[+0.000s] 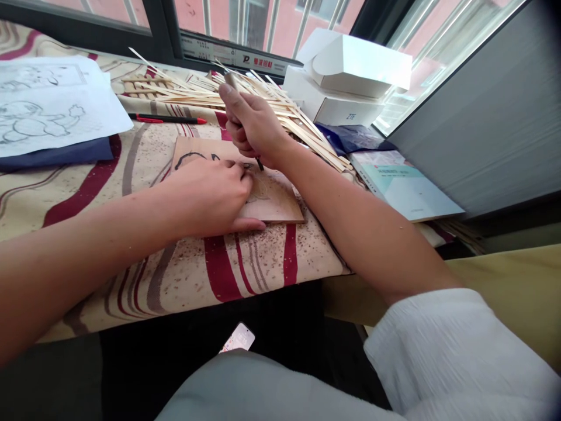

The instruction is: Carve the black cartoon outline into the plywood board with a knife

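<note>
Window-side desk (188,275) under a cream cloth (140,175) with red and grey stripes, wood shavings (263,257) scattered across it. One thin, flat wood block (280,202) lies on the cloth near the middle, a dark curved line marked near its far edge. The left hand (205,196) sits on its near part, fingers together and curled down, thumb out along the lower edge. Placed, by the look of it, to keep the block from sliding; whether that grip clamps the block or only presses on it cannot be told. The right hand (252,120) is above, its grip closed tight round one carving tool (232,82), the tip angled steeply down to the block just beside the left fingers. That steep hold seems suited to driving pressure through the tip.

Around them: one heap of pale wooden strips (197,93) beyond the hands, too many to count; two stacked white boxes (333,99), one printed ZTE; one black-and-red pen (169,119); at least two overlapping sheets with line drawings (52,99), kept left, probably for reference; one book (403,187) at right. One phone (239,338) lies below the desk edge.
</note>
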